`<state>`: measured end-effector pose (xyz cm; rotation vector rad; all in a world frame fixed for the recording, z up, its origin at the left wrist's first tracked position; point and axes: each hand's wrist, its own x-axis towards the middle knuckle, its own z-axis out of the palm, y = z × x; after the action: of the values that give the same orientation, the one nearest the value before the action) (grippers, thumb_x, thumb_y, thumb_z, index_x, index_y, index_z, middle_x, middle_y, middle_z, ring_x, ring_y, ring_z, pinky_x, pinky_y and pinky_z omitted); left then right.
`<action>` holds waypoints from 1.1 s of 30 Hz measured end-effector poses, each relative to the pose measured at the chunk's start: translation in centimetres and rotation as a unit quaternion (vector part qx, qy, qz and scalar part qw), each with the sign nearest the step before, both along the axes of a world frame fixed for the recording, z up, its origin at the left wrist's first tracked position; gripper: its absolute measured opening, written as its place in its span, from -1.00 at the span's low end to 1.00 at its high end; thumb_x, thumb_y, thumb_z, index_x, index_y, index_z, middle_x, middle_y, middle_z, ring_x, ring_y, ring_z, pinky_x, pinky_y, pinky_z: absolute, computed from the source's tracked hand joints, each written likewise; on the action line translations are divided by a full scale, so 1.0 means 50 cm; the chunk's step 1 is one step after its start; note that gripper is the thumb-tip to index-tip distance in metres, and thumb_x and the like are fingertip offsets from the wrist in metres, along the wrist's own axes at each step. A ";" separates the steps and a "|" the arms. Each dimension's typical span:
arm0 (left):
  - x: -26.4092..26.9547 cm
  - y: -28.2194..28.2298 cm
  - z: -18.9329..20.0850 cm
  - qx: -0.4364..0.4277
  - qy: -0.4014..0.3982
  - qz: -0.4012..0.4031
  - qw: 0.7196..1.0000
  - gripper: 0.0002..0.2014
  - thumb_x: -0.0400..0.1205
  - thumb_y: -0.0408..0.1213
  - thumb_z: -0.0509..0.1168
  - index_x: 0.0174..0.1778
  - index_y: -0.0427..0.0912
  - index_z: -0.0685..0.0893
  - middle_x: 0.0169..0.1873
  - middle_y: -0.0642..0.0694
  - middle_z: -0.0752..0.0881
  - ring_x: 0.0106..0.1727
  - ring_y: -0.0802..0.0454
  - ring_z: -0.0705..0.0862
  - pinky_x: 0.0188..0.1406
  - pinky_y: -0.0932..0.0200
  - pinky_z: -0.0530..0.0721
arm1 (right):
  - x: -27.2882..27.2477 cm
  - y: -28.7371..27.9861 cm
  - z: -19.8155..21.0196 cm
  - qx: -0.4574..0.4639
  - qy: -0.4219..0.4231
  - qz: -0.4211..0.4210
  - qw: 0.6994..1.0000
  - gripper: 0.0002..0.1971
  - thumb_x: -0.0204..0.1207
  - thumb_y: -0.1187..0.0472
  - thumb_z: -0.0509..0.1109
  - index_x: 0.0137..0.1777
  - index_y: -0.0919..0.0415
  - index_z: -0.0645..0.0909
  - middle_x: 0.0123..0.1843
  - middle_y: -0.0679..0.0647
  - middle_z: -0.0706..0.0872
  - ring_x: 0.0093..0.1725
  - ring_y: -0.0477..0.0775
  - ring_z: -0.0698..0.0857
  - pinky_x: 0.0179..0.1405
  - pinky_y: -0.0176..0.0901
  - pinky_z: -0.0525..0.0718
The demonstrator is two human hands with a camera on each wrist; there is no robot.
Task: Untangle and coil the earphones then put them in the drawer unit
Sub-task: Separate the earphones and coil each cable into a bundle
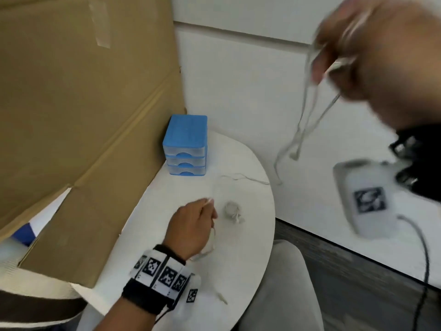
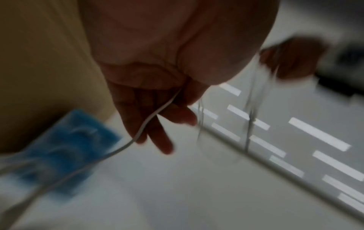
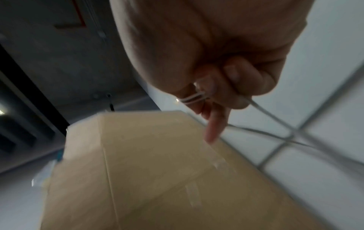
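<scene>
Above round white table [image 1: 250,247], right hand [image 1: 372,51] pinching thin earphones [image 1: 307,111], left hand [image 1: 193,225] gripping cord

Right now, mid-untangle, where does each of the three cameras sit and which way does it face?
Head: worn on the head, looking down at the round white table and blue plastic drawer unit; both hands show, left hand and raised right hand.
Left wrist: looks along the left hand's fingers pinching the thin white earphone cable.
Right wrist: tilted upward along the right hand's fingers at the tall brown cardboard box.
Shared: head and left wrist both show the drawer unit, cable and right hand.
</scene>
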<state>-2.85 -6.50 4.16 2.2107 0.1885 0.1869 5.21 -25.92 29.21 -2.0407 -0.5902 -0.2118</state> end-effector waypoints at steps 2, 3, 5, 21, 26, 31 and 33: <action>0.007 -0.005 0.082 0.003 -0.063 -0.040 0.997 -0.60 0.75 -0.11 0.04 -0.41 -0.04 0.53 -0.58 0.06 0.57 -0.45 0.13 0.58 -0.32 0.11 0.51 | -0.015 0.020 -0.060 0.003 0.069 0.026 0.997 -0.68 0.48 0.53 0.13 -0.27 0.14 0.58 -0.25 0.21 0.85 -0.63 0.09 0.42 -0.77 -0.39 0.24; 0.011 -0.011 0.120 0.016 -0.090 -0.059 0.994 -0.62 0.71 -0.11 0.03 -0.43 -0.03 0.50 -0.59 0.06 0.52 -0.46 0.14 0.53 -0.35 0.12 0.46 | -0.028 0.037 -0.101 -0.002 0.113 0.052 0.992 -0.68 0.51 0.57 0.10 -0.25 0.18 0.54 -0.20 0.24 0.85 -0.69 -0.02 0.34 -0.77 -0.42 0.21; 0.018 -0.021 0.177 0.033 -0.114 -0.077 0.990 -0.67 0.62 -0.10 0.00 -0.43 -0.07 0.49 -0.55 0.01 0.52 -0.43 0.06 0.51 -0.37 0.04 0.47 | -0.044 0.073 -0.181 -0.048 0.152 0.086 0.983 -0.72 0.60 0.50 0.10 -0.21 0.20 0.52 -0.26 0.06 0.81 -0.73 -0.18 0.32 -0.77 -0.42 0.26; -0.005 0.049 0.218 0.164 -0.080 0.144 0.973 -0.82 0.49 -0.09 0.33 -0.31 -0.07 0.50 -0.50 0.02 0.66 -0.40 -0.07 0.62 -0.43 0.05 0.53 | -0.042 0.193 -0.245 0.039 0.281 0.132 0.950 -0.78 0.68 0.28 0.09 -0.17 0.20 0.50 -0.36 0.13 0.64 -0.42 0.03 0.64 -0.41 -0.17 0.63; -0.007 0.075 0.184 0.157 -0.008 0.128 0.979 -0.81 0.46 -0.08 0.40 -0.29 0.00 0.50 -0.51 0.04 0.66 -0.40 0.03 0.63 -0.39 0.07 0.58 | -0.058 0.198 -0.297 0.135 0.414 0.111 0.893 -0.77 0.64 0.30 0.06 -0.22 0.14 0.44 -0.61 -0.07 0.34 -0.70 -0.10 0.31 -0.65 -0.32 0.43; -0.105 0.123 0.160 -0.128 0.066 -0.012 0.990 -0.55 0.43 0.18 0.48 -0.36 -0.20 0.68 -0.58 -0.03 0.41 -0.49 0.09 0.34 -0.49 0.24 0.35 | -0.003 0.171 -0.354 0.121 0.376 0.032 0.918 -0.79 0.62 0.31 0.08 -0.19 0.17 0.50 -0.44 0.04 0.30 -0.64 -0.09 0.25 -0.64 -0.36 0.22; -0.142 0.133 0.186 -0.177 0.046 -0.013 0.983 -0.43 0.31 0.37 0.42 -0.35 -0.16 0.75 -0.62 -0.04 0.34 -0.55 0.09 0.34 -0.55 0.36 0.39 | 0.026 0.162 -0.384 0.102 0.396 0.014 0.912 -0.76 0.59 0.34 0.06 -0.24 0.17 0.51 -0.44 0.06 0.29 -0.58 -0.04 0.23 -0.62 -0.32 0.22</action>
<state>-9.96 0.17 13.46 1.8670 0.2261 0.0330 6.50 -17.82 9.99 -1.7129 -0.0751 0.5394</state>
